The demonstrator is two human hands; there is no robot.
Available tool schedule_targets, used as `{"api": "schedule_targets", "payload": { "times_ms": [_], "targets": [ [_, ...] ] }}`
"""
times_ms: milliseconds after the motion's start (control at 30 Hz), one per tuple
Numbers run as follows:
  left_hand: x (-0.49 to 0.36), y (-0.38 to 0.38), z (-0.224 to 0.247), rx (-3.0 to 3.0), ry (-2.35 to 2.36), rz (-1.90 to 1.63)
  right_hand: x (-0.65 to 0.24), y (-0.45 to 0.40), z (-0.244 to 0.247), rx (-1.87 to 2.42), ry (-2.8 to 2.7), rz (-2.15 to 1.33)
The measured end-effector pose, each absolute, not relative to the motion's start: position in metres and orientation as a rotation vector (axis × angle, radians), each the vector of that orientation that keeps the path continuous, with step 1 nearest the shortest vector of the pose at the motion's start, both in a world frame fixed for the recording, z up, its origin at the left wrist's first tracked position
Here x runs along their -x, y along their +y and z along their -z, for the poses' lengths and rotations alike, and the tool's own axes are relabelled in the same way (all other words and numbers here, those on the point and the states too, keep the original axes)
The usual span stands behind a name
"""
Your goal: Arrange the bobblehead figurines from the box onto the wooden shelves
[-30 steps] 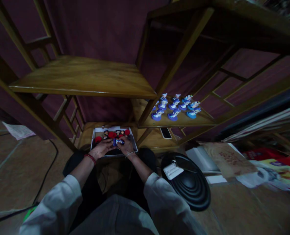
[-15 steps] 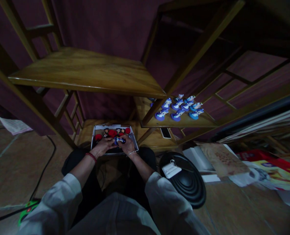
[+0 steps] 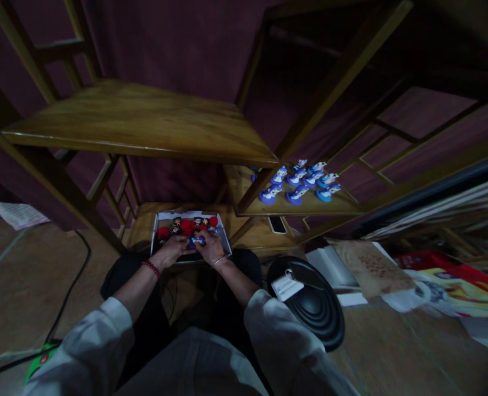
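Between my two hands, over a shallow white box (image 3: pixel 154 234), is a small blue-and-white figurine (image 3: pixel 197 241). My left hand (image 3: pixel 173 250), with a red bead bracelet at the wrist, grips its left side. My right hand (image 3: pixel 211 248), wearing a thin bangle, has its fingers closed on the right side. Inside the box lie several figurines with red and black parts, among them a dark-haired one (image 3: pixel 176 224) and a round red piece (image 3: pixel 213 221). My fingers hide part of the held figurine and the front of the box.
Several purple-and-blue figurines (image 3: pixel 296 194) stand on the right shelf (image 3: pixel 247 206). Below them lies a phone (image 3: pixel 277 224). A wooden shelf board (image 3: pixel 144 121) overhangs the box. To my right are a black round stool (image 3: pixel 318 319) and packages (image 3: pixel 376 269); a cable (image 3: pixel 76 280) runs along the floor at left.
The figurine has turned slightly between my fingers, and my right hand has shifted a little around it. The whole view has moved slightly.
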State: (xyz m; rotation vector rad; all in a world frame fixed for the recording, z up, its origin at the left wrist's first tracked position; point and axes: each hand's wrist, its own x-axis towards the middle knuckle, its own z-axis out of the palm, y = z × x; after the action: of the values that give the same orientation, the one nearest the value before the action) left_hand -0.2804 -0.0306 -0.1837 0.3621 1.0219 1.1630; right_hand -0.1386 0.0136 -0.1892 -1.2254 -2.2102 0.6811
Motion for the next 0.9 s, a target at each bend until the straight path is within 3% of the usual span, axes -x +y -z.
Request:
{"api": "schedule_targets", "payload": {
  "times_ms": [900],
  "targets": [
    [0.281,-0.020,0.182,-0.399,1.081,-1.192,0.152,0.039,0.168,1.008,-2.865,-0.433]
  ]
}}
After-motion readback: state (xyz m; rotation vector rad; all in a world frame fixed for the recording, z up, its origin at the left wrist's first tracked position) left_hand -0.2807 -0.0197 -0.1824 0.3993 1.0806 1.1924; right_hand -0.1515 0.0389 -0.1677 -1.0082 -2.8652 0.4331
